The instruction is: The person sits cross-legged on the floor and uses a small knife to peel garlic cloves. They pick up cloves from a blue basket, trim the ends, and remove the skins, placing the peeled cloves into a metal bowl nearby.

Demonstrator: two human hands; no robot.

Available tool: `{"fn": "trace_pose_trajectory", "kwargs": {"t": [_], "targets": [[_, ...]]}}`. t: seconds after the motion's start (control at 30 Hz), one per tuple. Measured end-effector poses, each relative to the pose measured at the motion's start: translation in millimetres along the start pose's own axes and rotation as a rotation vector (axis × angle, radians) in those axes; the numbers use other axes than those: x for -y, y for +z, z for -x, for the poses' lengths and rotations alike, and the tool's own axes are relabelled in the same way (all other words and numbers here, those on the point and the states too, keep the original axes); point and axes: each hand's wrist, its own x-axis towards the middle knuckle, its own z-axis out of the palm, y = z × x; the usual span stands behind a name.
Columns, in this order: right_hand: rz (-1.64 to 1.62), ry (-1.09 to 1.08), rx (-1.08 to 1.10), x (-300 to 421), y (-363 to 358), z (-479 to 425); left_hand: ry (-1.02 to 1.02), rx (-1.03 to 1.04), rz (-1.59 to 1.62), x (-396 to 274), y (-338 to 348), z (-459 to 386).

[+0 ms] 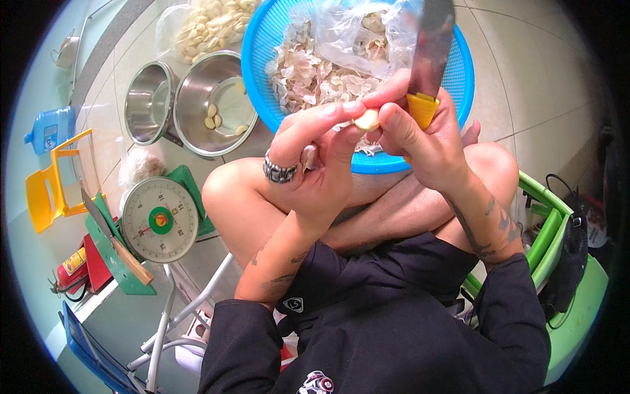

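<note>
My left hand (315,162) pinches a pale garlic clove (367,120) between thumb and fingers. A second, unpeeled-looking clove (310,157) is tucked in the curled fingers of that hand. My right hand (428,143) grips a knife (427,64) by its yellow handle, blade pointing up and away. The thumb and a finger of the right hand meet the pinched clove. Both hands are over the near rim of a blue plastic basket (259,93), which holds papery garlic skins (307,74) and a clear plastic bag (364,34).
Left of the basket, a steel bowl (189,108) holds several peeled cloves (211,117); a smaller steel bowl (135,106) adjoins it. Behind lies a bag of peeled cloves (211,29). A dial scale (160,241) and wooden-handled knife (130,261) are at left, a green plastic crate (544,197) at right.
</note>
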Motion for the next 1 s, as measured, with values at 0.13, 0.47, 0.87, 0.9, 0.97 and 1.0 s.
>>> {"fn": "trace_pose_trajectory", "kwargs": {"t": [0.13,0.47,0.87,0.9,0.97,1.0], "targets": [[0.024,-0.006,-0.029,1,1,-2,0.011,0.011,-0.025,14,0,-4],[0.166,-0.043,-0.049,-5,-3,-4,-0.443,-0.020,0.198,0,4,6],[0.311,-0.026,0.081,4,1,2,-0.462,-0.030,0.580,2,-3,-4],[0.339,-0.049,0.125,2,1,3,-0.473,-0.047,0.576,3,-3,-3],[0.342,-0.089,0.179,4,3,4,-0.493,-0.080,0.568,3,-3,0],[0.363,-0.117,0.189,3,3,4,-0.529,-0.084,0.594,1,-3,-1]]}}
